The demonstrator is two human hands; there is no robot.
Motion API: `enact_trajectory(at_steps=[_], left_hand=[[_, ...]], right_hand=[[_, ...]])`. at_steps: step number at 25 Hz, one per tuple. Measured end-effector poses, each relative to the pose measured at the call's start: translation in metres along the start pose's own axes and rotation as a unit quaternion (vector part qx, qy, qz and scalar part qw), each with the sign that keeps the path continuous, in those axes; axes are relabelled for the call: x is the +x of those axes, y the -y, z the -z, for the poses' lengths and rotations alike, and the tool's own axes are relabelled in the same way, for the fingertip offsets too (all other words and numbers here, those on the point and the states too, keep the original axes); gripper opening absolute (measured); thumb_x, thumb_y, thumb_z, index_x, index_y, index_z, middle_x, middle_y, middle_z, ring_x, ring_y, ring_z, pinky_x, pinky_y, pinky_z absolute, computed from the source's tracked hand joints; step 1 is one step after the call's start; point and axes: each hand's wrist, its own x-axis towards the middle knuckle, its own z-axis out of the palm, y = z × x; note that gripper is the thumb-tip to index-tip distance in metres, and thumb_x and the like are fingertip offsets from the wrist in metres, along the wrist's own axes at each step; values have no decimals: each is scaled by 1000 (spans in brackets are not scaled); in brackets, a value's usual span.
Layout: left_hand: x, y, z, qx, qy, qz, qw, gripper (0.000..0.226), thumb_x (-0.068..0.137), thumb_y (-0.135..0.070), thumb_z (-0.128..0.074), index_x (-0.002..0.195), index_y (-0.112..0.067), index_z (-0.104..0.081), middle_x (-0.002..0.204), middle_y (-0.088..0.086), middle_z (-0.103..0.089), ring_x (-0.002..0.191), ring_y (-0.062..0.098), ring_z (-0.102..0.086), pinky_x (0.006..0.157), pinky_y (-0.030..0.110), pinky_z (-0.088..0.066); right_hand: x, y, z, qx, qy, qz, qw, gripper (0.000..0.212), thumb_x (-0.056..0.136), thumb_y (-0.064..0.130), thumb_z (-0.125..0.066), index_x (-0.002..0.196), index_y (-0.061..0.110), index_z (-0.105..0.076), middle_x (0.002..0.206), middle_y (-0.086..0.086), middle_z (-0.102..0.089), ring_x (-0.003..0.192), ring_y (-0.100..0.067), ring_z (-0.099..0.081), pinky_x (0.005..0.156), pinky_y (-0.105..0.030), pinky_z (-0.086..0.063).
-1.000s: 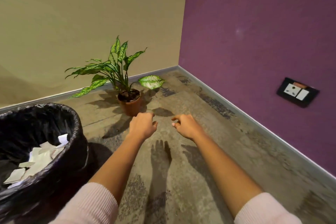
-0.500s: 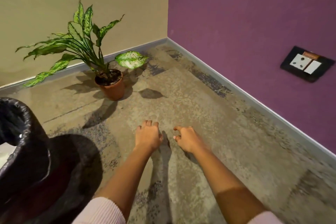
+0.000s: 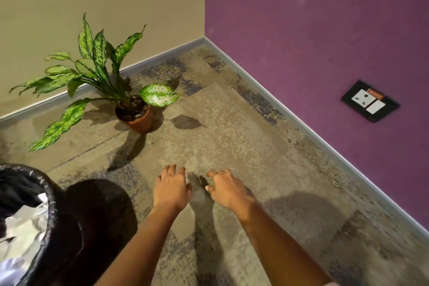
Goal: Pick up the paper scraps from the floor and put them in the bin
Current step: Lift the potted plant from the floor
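Note:
A bin point(image 3: 52, 211) lined with a black bag stands at the lower left, with white paper scraps point(image 3: 23, 230) lying inside it. My left hand point(image 3: 171, 189) and my right hand point(image 3: 226, 189) hover side by side over the mottled carpet, to the right of the bin. Both hands are palm down with fingers loosely spread, and neither holds anything. No paper scraps show on the visible floor.
A potted plant point(image 3: 134, 115) with long speckled leaves stands in the corner beyond my hands. A beige wall runs along the back, a purple wall along the right. A black socket plate point(image 3: 369, 101) sits low on the purple wall.
My view has shifted, bringing the bin's inside with its scraps back into sight at the left. My hands stay together and empty, fingers now a little more spread.

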Motion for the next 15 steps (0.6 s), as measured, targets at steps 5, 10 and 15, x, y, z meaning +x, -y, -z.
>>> enact_trajectory(at_steps=[5,10,15], left_hand=[[-34,-11,61,-31,39,11,999,58,97,-43,-44,148,-20,-32,158,7,-28,148,26,-18,116,43,-26],[-53,-17,131,-54,71,41,995,58,97,-43,-45,149,-21,-31,158,6,-28,148,25,-19,116,42,-28],[-57,-14,184,-107,77,97,987,56,96,-47,-46,146,-26,-34,154,0,-34,145,22,-25,113,40,-31]], right_hand=[[-23,31,54,29,25,-17,999,42,96,32,-51,137,22,-45,129,-14,-52,120,-33,-53,95,-40,-46],[-22,64,108,91,40,-33,995,45,96,32,-50,140,25,-42,133,-14,-50,124,-31,-50,100,-40,-47],[-17,90,158,87,45,-28,995,43,96,35,-49,137,25,-44,132,-12,-56,123,-30,-50,94,-39,-47]])
